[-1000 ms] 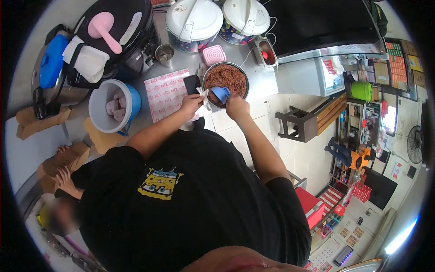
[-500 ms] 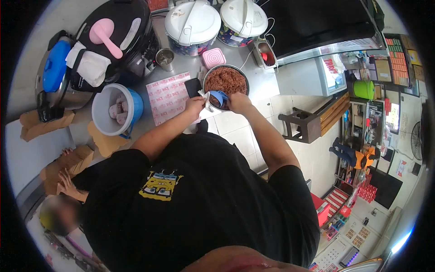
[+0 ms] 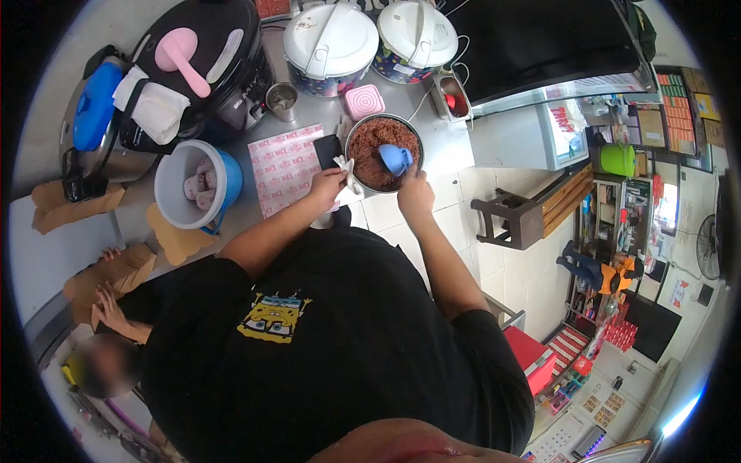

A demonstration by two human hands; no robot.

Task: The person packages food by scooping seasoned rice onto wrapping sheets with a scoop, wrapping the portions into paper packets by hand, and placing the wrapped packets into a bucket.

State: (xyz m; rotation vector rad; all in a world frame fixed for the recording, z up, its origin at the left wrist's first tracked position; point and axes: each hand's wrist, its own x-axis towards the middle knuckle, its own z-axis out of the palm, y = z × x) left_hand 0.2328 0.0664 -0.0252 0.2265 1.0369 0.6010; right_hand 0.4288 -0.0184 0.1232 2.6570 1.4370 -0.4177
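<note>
A round metal bowl (image 3: 420, 147) full of reddish-brown, grainy food (image 3: 372, 139) sits at the counter's near edge. My right hand (image 3: 415, 197) is closed around the handle of a blue scoop (image 3: 394, 158), whose cup lies over the food. My left hand (image 3: 329, 185) pinches a crumpled white piece (image 3: 349, 174) at the bowl's left rim; whether it is cloth or a plastic bag, I cannot tell. Just beyond that hand a black phone (image 3: 328, 149) lies on pink-and-white printed paper (image 3: 282, 166).
Behind the bowl are a pink square box (image 3: 364, 102) and two white-lidded pots (image 3: 330, 38). A metal cup (image 3: 282, 102) and blue-white bucket (image 3: 231, 185) stand leftward. At far left, another person's hands (image 3: 112, 309) hold a cardboard box (image 3: 123, 276). A metal container (image 3: 451, 98) stands right.
The blue scoop has moved from the bowl's near left side toward its middle right, turning in my right hand. That hand has shifted slightly right and nearer me. My left hand barely moved.
</note>
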